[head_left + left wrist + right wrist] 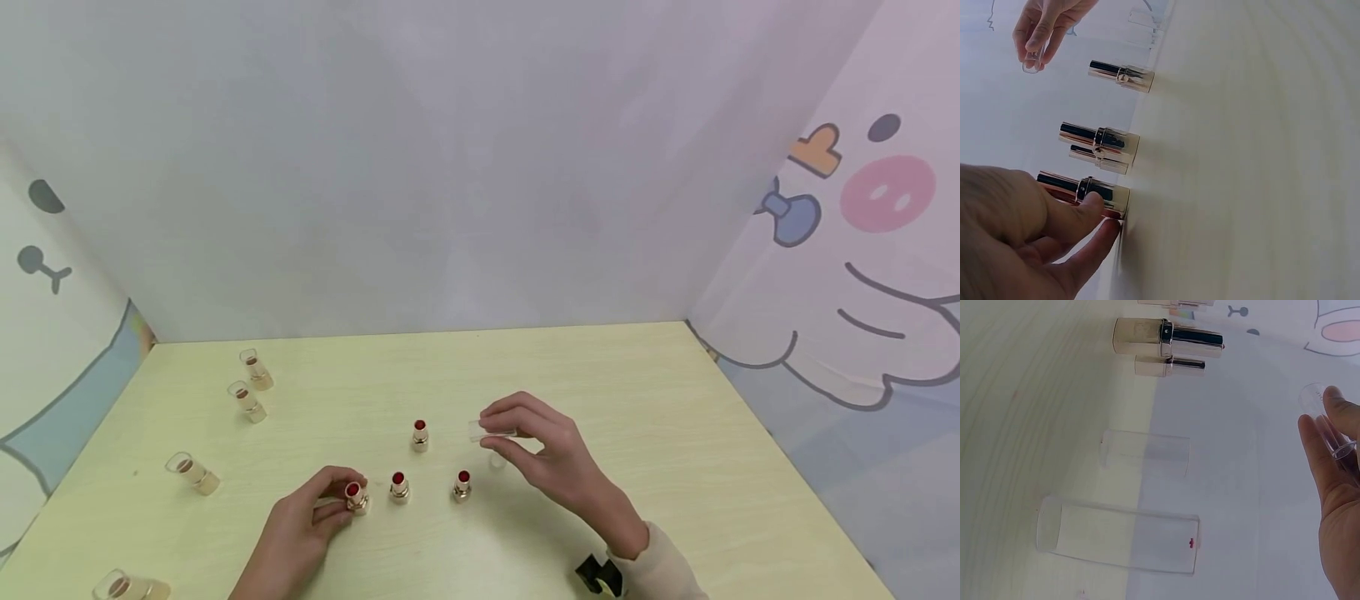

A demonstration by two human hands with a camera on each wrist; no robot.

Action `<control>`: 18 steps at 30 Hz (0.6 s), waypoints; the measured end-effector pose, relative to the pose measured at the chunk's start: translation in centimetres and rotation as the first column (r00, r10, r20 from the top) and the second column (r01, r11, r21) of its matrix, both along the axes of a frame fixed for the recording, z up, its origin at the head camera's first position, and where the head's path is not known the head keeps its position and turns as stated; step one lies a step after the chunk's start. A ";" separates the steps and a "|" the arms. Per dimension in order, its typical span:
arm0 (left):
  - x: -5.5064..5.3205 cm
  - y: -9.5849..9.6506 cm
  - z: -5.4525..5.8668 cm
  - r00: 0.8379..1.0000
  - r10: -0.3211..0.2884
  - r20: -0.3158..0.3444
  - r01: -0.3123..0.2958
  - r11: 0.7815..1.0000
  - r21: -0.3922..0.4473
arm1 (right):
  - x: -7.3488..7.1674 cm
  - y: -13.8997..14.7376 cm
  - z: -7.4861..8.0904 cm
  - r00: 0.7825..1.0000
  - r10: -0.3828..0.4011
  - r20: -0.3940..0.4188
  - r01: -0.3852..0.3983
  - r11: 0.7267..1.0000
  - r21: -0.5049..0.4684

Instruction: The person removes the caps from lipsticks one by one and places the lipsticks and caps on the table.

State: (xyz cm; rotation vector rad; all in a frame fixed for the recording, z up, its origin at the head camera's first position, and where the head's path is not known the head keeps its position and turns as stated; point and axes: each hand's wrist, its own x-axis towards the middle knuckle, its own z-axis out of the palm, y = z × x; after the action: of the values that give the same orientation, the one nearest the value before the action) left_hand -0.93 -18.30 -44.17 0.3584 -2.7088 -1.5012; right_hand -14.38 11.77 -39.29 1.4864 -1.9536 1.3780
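Note:
In the head view my left hand [300,521] pinches an uncapped lipstick [357,498] with a red tip and a pale gold base, upright on the table. The left wrist view shows the thumb and fingers at the base of this lipstick [1085,190]. My right hand [543,450] holds a clear cap [495,431] tilted above the table, between thumb and fingers. Three other uncapped lipsticks stand between the hands: a back one [420,436], a middle one [400,487] and a right one [462,486]. Below the right hand stands another clear cap [497,460].
Along the left side of the table [600,375] stand several lipsticks under clear caps, among them a far one [258,375] and a near one [142,587]. Two clear caps show in the right wrist view, a nearer cap [1119,537] and a farther cap [1147,451]. Cloth walls surround the table.

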 end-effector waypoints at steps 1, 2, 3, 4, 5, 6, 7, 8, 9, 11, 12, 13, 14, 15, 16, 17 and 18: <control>0.1 -0.1 0.1 1.000 0.000 0.000 0.000 1.000 -0.014 | 0.0 0.0 0.0 1.000 0.001 -0.001 -0.001 1.000 0.001; 0.2 -0.1 0.2 1.000 0.001 0.000 -0.001 1.000 -0.027 | -0.1 0.0 0.0 1.000 0.003 -0.004 -0.003 1.000 0.000; 0.3 -0.2 0.2 1.000 0.003 -0.003 -0.003 0.999 -0.043 | -0.1 0.0 0.0 1.000 0.004 -0.008 -0.004 1.000 0.000; 0.5 -0.4 0.3 1.000 0.008 -0.005 -0.008 0.998 -0.057 | -0.2 0.0 0.0 1.000 0.006 -0.016 -0.006 1.000 -0.002; 0.6 -0.5 0.4 1.000 0.012 -0.006 -0.012 0.997 -0.070 | -0.2 0.0 0.0 1.000 0.006 -0.022 -0.006 1.000 0.000; 0.8 -0.6 0.5 1.000 0.016 -0.006 -0.016 0.997 -0.080 | -0.3 0.0 0.0 1.000 0.004 -0.024 -0.004 1.000 0.000; 0.9 -0.8 0.6 1.000 0.020 -0.003 -0.020 0.996 -0.091 | -0.4 -0.1 0.0 1.000 0.000 -0.026 0.000 1.000 0.004; 1.1 -0.9 0.7 1.000 0.026 -0.006 -0.027 0.994 -0.105 | -0.4 -0.1 0.0 1.000 -0.005 -0.027 0.006 1.000 0.007; 1.2 -1.0 0.8 0.999 0.032 -0.005 -0.032 0.993 -0.116 | -0.4 -0.1 0.0 1.000 -0.012 -0.024 0.013 1.000 0.014; 1.6 -1.2 0.8 0.999 0.042 -0.006 -0.042 0.989 -0.145 | -0.5 0.0 0.0 0.999 -0.033 -0.014 0.033 0.999 0.032; 1.8 -1.3 0.8 0.999 0.047 -0.012 -0.048 0.986 -0.160 | -0.6 0.1 0.0 0.999 -0.044 -0.010 0.044 0.998 0.041; 2.0 -1.4 0.7 0.998 0.052 -0.032 -0.057 0.982 -0.178 | -0.6 0.1 0.0 0.998 -0.055 -0.007 0.056 0.997 0.052; 2.2 -1.5 0.6 0.997 0.055 -0.059 -0.065 0.979 -0.194 | -0.7 0.2 -0.1 0.998 -0.066 -0.004 0.066 0.996 0.062; 2.4 -1.6 0.5 0.995 0.058 -0.085 -0.074 0.975 -0.210 | -0.8 0.3 -0.1 0.997 -0.076 -0.002 0.076 0.994 0.073; 2.7 -1.7 0.3 0.991 0.061 -0.115 -0.086 0.971 -0.225 | -1.0 0.4 -0.1 0.996 -0.085 -0.002 0.085 0.993 0.084; 3.0 -1.9 0.2 0.987 0.068 -0.142 -0.100 0.967 -0.234 | -1.1 0.4 -0.1 0.996 -0.093 0.001 0.093 0.991 0.096; 3.2 -2.0 0.1 0.982 0.077 -0.170 -0.117 0.963 -0.242 | -1.2 0.5 -0.1 0.995 -0.100 0.001 0.099 0.989 0.109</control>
State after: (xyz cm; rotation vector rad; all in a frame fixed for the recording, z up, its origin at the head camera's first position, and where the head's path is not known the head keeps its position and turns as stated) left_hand 2.29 -20.33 -44.04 0.3392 -2.6666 -1.0936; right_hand -15.61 12.26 -39.40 1.4115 -2.1070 1.2543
